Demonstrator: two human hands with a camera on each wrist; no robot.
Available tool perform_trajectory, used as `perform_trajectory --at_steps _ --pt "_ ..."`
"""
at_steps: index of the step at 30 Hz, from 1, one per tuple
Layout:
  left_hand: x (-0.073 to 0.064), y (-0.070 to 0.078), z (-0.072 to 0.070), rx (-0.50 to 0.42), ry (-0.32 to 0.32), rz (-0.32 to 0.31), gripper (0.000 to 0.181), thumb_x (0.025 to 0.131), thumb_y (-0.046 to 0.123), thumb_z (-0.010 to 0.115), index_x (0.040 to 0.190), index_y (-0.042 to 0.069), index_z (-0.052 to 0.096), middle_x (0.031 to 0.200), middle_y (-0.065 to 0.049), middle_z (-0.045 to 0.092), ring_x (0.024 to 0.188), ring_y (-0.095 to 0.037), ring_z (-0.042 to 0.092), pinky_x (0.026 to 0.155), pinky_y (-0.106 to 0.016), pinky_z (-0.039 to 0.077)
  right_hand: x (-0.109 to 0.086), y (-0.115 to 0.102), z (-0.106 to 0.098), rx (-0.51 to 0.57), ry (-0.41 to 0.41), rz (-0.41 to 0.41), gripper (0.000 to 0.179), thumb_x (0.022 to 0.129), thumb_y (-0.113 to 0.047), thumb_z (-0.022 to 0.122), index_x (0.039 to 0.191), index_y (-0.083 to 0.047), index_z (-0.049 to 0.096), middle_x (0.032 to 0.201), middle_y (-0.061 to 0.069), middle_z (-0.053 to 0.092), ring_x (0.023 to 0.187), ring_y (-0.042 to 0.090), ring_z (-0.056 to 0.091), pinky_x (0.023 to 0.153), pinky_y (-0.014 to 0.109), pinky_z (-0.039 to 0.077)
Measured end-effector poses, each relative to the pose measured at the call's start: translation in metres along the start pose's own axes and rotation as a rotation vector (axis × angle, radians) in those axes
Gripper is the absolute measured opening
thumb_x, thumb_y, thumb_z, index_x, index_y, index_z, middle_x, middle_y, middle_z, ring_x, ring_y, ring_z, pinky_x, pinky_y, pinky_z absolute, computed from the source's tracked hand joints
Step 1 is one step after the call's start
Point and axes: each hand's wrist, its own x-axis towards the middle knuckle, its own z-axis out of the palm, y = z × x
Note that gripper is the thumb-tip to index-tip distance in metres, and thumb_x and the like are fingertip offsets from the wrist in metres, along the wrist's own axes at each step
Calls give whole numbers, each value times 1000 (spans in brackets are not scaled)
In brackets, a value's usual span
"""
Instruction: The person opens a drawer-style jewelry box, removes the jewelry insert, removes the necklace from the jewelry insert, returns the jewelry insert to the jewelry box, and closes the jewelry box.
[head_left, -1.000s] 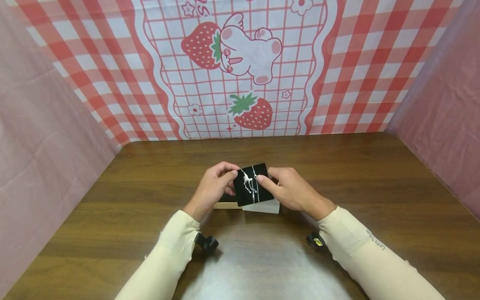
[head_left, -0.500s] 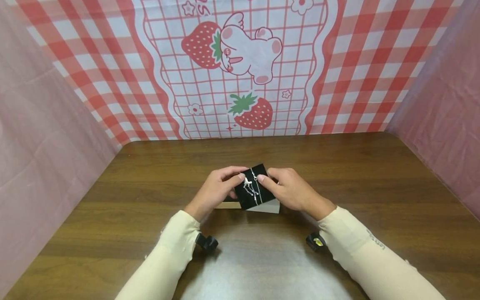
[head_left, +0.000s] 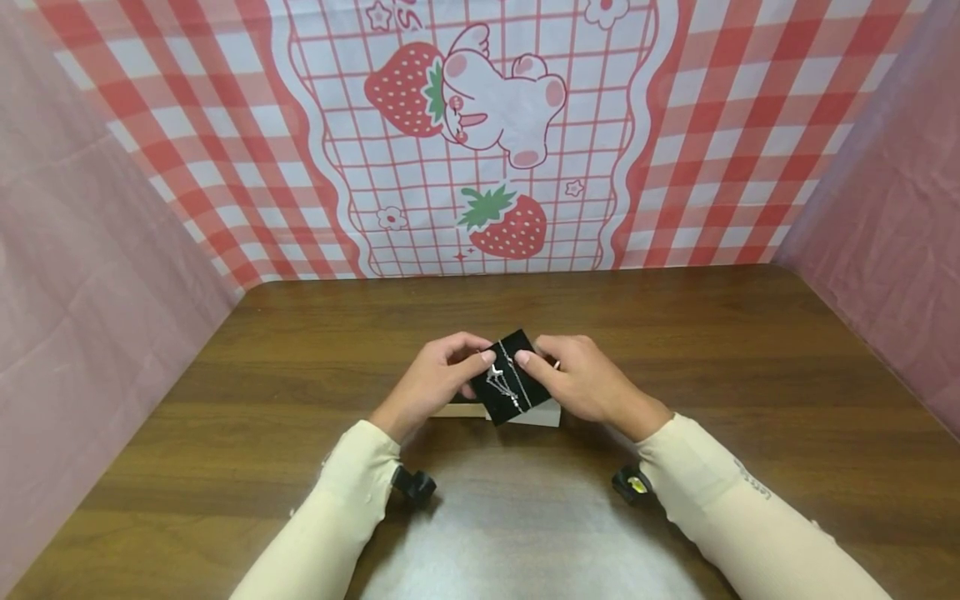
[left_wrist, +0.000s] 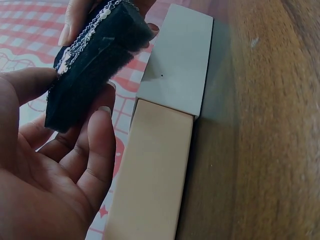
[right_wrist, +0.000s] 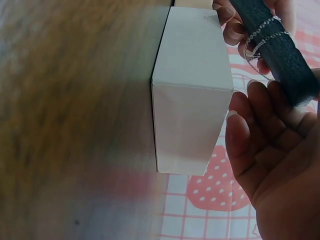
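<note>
Both hands hold a square black foam pad point(head_left: 534, 390) tilted above the table. A thin silver chain with a pendant and small dangling charms point(head_left: 497, 382) is wrapped round it. My left hand point(head_left: 435, 377) pinches the pad's left side, its thumb on the face beside the chain and its fingers underneath. My right hand point(head_left: 581, 379) grips the upper right side, thumb on the face near the chain. In the right wrist view, loops of chain point(right_wrist: 267, 36) pass round the pad's edge, and one loop hangs slack below it.
Under the pad stand a white box point(left_wrist: 180, 55) and, against its left end, a tan box part point(left_wrist: 152, 165); the pad and left hand partly cover them in the head view. Brown wooden table point(head_left: 300, 500) all around. A red-and-white strawberry-print cloth point(head_left: 690, 167) rises behind it.
The pad has turned counterclockwise in the head view, its lower corner swinging right. My left thumb has shifted right along with it. The right hand has stayed nearly in place.
</note>
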Motion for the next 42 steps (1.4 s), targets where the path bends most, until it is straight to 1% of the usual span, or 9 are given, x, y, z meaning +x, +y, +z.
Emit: perform_trajectory --at_steps 8,14,22,29,34,38,42 --pt "0 0 0 3 -6 -8 28 97 23 66 118 4 69 97 -10 70 74 -20 63 68 -35 56 1 1 -1 21 70 -58 31 103 -25 57 74 -18 59 65 -7 53 60 11 48 55 31 43" --pt "1 -1 0 -4 -9 -15 27 97 22 66 117 4 68 96 -10 69 72 -21 63 68 -36 56 0 1 -1 32 88 -70 30 103 -25 57 74 -18 59 65 -7 53 60 11 48 53 30 42" --pt "0 1 0 -14 7 -13 21 97 21 66 107 3 65 92 -8 66 71 -20 62 67 -35 56 0 1 0 29 118 -86 31 101 -24 60 70 -19 58 63 -8 53 58 10 48 51 29 42" --pt "-1 2 0 -59 18 30 21 97 25 67 97 4 62 90 -7 63 74 -21 60 65 -35 55 1 2 -1 46 126 -67 32 103 -23 58 71 -18 58 63 -7 52 58 11 46 51 29 41" --pt "-2 2 0 -98 10 58 22 96 24 67 88 7 57 92 -6 61 74 -20 59 65 -33 54 1 3 -1 56 118 -58 32 103 -24 56 72 -18 59 64 -8 54 60 11 48 54 30 42" --pt "-3 1 -1 -123 -18 96 22 95 21 67 84 7 54 92 -8 61 73 -20 57 64 -33 54 1 1 -1 56 105 -63 32 103 -24 56 72 -18 59 65 -8 54 61 12 48 55 31 43" --pt "-5 0 -1 -149 -76 133 21 94 19 66 84 6 54 91 -9 60 73 -21 56 64 -33 53 0 2 0 54 98 -75 32 103 -22 56 72 -19 59 65 -9 54 61 11 49 55 31 43"
